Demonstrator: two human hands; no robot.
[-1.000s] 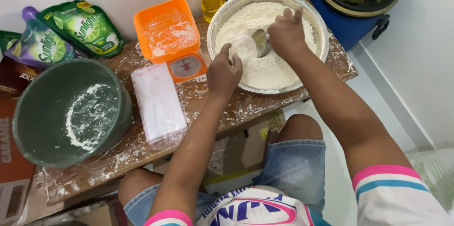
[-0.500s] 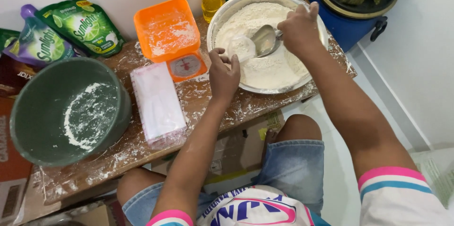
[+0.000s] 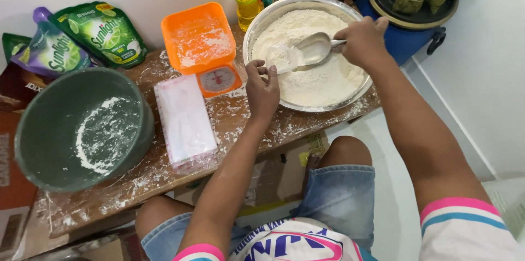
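two bowls sit on the floury wooden table (image 3: 164, 173): a green plastic bowl (image 3: 49, 130) at the left and a metal bowl (image 3: 268, 18) of flour (image 3: 322, 78) at the right. between them are an orange kitchen scale (image 3: 199, 45) and a clear flat packet (image 3: 183, 119). the left hand (image 3: 262, 89) grips the metal bowl's near rim, fingers curled. the right hand (image 3: 361, 42) is closed around the handle of a metal scoop (image 3: 311, 50) above the flour.

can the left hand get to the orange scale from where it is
Probably yes. The left hand rests at the rim of the flour bowl, with the scale just beside it and nothing standing between them on the table.
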